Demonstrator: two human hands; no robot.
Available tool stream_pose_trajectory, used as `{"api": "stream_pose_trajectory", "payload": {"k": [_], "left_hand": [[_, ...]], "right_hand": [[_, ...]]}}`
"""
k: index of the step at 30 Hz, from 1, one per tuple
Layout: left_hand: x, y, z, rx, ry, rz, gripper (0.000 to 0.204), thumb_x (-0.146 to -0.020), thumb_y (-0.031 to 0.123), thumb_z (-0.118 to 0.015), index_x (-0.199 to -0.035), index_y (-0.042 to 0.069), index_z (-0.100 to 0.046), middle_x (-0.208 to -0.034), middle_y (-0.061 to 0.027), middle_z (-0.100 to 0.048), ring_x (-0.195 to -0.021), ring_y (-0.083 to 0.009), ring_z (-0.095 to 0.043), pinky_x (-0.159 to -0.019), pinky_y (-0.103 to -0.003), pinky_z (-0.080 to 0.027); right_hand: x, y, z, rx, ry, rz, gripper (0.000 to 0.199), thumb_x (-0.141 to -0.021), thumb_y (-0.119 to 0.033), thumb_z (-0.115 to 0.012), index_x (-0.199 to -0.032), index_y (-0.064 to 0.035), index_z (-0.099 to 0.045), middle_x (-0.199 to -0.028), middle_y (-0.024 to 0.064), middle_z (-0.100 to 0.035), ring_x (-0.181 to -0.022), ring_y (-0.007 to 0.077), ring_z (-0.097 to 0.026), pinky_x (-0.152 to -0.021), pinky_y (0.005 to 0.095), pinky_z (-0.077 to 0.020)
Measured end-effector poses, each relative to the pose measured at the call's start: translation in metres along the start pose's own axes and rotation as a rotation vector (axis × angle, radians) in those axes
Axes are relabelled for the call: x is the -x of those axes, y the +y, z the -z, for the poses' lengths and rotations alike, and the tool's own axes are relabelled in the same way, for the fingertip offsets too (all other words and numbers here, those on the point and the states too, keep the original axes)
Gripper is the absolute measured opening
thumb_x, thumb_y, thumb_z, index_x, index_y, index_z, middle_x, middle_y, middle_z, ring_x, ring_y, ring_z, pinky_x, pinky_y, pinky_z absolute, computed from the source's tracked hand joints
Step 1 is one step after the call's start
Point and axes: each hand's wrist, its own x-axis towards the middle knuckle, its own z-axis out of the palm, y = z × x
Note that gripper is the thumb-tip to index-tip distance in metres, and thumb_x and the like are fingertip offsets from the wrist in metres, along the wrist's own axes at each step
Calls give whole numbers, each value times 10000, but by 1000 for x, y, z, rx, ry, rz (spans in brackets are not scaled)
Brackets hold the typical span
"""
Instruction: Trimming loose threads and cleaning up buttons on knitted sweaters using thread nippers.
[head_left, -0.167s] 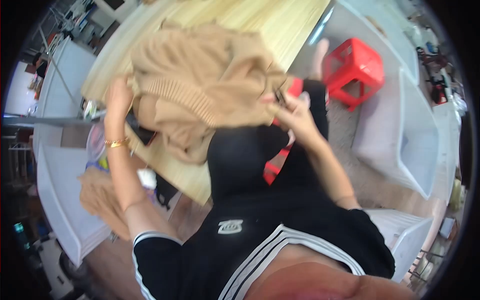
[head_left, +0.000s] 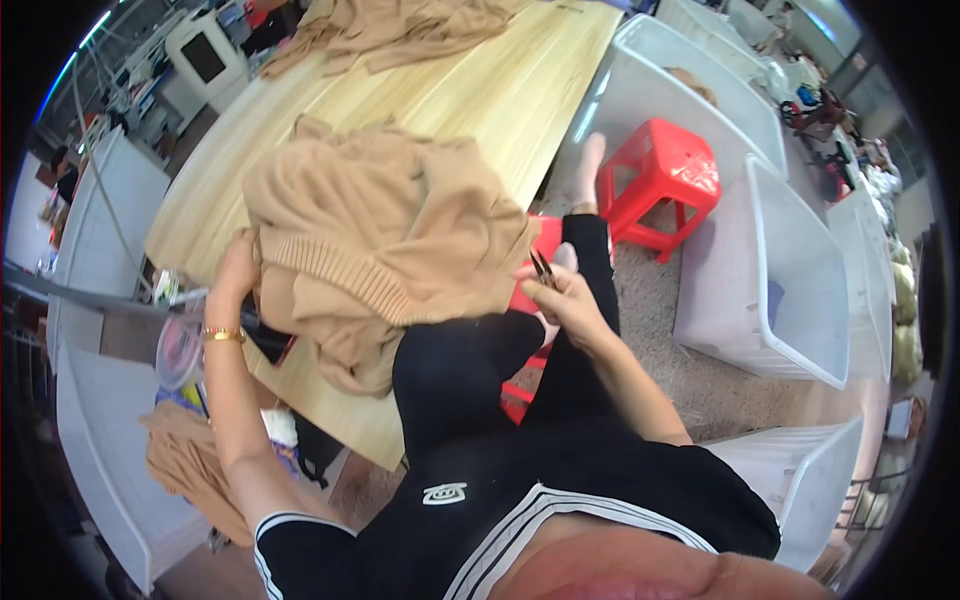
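Note:
A tan knitted sweater (head_left: 400,220) lies bunched over the wooden table's near end and reaches my lap, its ribbed band (head_left: 335,275) facing me. At the sweater's left edge, my left hand (head_left: 238,268) is closed on the fabric; its fingertips are partly hidden. My right hand (head_left: 565,300) is wrapped round small dark thread snips (head_left: 543,268), their two points directed up and away from me. The fingers of that hand are close by the sweater's right edge; whether they also pinch the knit I cannot tell.
More tan knitwear (head_left: 390,30) lies at the table's (head_left: 480,110) far end. A red plastic stool (head_left: 660,185) stands to the right, beside large white bins (head_left: 720,270). At the left, another tan garment (head_left: 185,460) hangs near a white bin (head_left: 85,420) and a clear plastic tub (head_left: 178,350).
The whole view has shifted, so the far end of the table now shows more. Both hands keep about the same places at the sweater's edges, and the snips stay in my right hand.

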Motion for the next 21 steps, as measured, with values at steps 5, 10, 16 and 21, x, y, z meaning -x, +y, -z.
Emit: {"api": "stream_pose_trajectory", "payload": {"k": [5, 10, 16, 21], "left_hand": [[-5, -6, -9, 171, 124, -106, 337, -818, 4, -541, -1151, -37, -574, -1047, -194, -635, -1034, -345, -600, -902, -372, -466], [-27, -21, 45, 566, -114, 107, 173, -879, 86, -495, -960, 6, -625, -769, -9, -595, -705, -96, -551, -655, -243, -443], [-42, 33, 168, 950, 254, -80, 123, -874, 148, -534, -911, 65, -616, -895, 24, -619, -828, -64, -563, -776, -211, -440], [-27, 200, 269, 861, 117, -217, 101, -866, 138, -594, -905, 45, -599, -858, -16, -636, -772, -73, -603, -704, -203, -473]], "right_hand": [[21, 26, 35, -80, 110, -76, 234, -905, -185, -646, -1108, -67, -648, -638, -93, -429, -478, 2, -315, -425, 188, -199], [33, 29, 64, -167, 148, -70, 214, -910, -202, -648, -1084, -78, -649, -611, -108, -397, -461, -4, -289, -411, 189, -172], [27, 30, 63, -175, 139, -47, 207, -914, -198, -638, -1082, -77, -643, -621, -112, -390, -461, -12, -288, -409, 182, -173], [20, -3, 43, -47, 184, 194, 239, -901, -136, -642, -1122, -45, -634, -667, -104, -426, -515, -3, -337, -457, 185, -221]]}}
